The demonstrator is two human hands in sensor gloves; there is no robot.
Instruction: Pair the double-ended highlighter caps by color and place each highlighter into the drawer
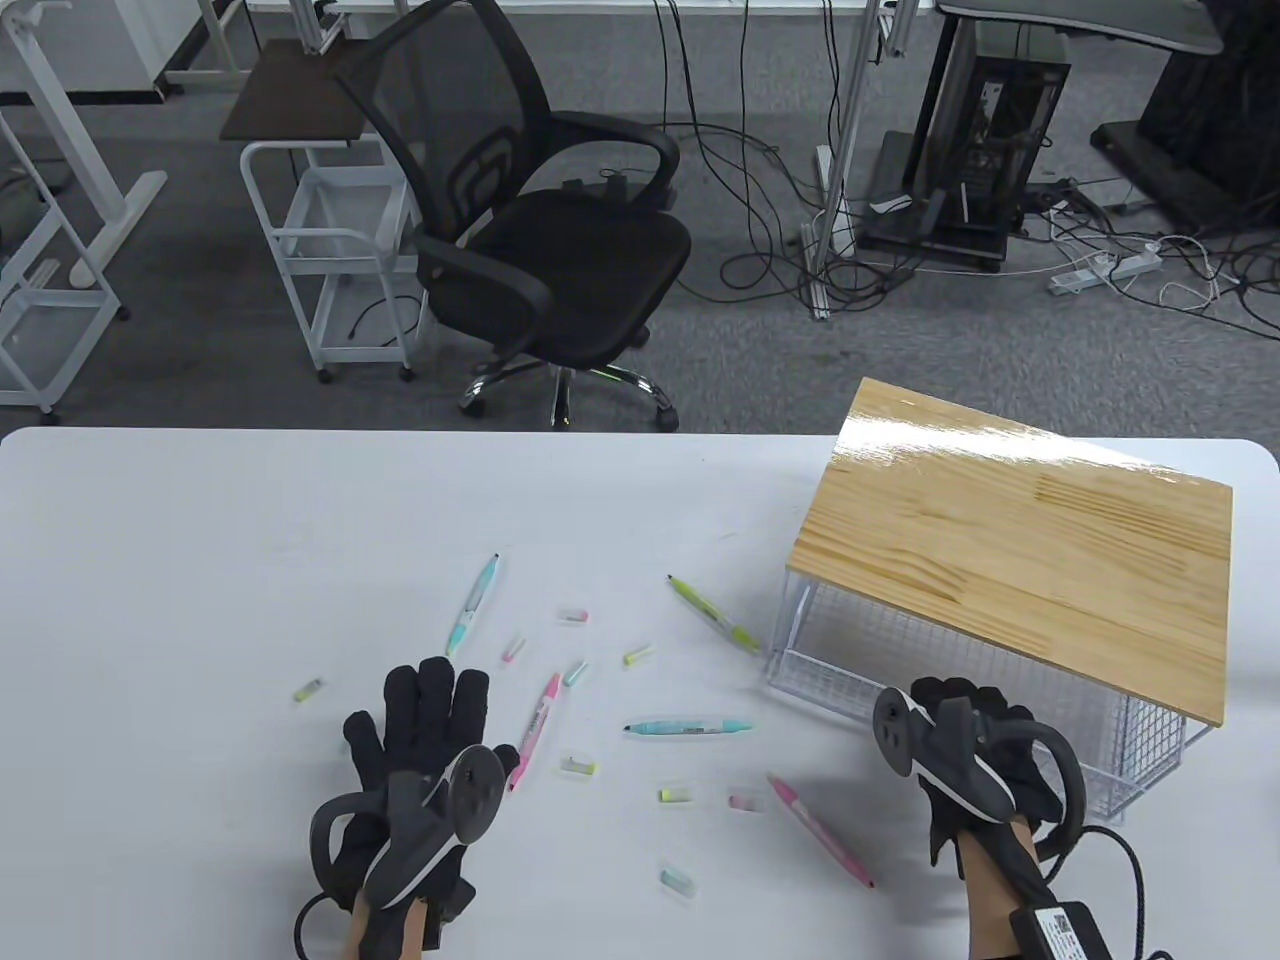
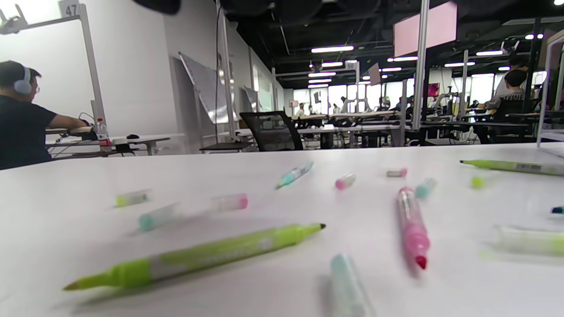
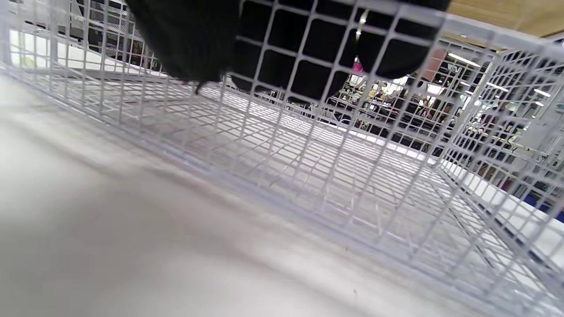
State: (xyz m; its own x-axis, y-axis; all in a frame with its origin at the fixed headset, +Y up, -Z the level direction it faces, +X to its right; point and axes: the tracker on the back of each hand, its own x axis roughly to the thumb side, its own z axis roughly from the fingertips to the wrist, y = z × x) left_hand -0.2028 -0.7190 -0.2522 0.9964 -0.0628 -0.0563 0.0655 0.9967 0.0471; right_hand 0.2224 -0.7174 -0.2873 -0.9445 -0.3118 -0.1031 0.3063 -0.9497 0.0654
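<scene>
The left hand (image 1: 425,745) lies flat on the white counter (image 1: 200,560), fingers straight and spread; its grip is released and holds nothing. A pink highlighter (image 1: 533,730) lies uncapped just beside its fingers, on their right.

The right hand (image 1: 965,745) is at the front of the white wire-mesh drawer (image 1: 1000,700). In the right wrist view its fingers (image 3: 282,57) hook over the drawer's top front wire from inside the mesh; its grip grasps the drawer front.

The drawer sits under a wooden top panel (image 1: 1020,540) at the counter's right side. No contents are discernible inside it.

The remaining highlighters lie uncapped and scattered on the counter between the hands:
- a teal highlighter (image 1: 474,603) at the far left of the group;
- a green highlighter (image 1: 714,614) near the drawer;
- a second teal highlighter (image 1: 688,726) at centre;
- a second pink highlighter (image 1: 820,830) nearest the right wrist.

Loose caps (image 1: 640,655) in pink, green and teal lie among them, well apart from one another.

An office chair (image 1: 530,220) stands beyond the counter.
</scene>
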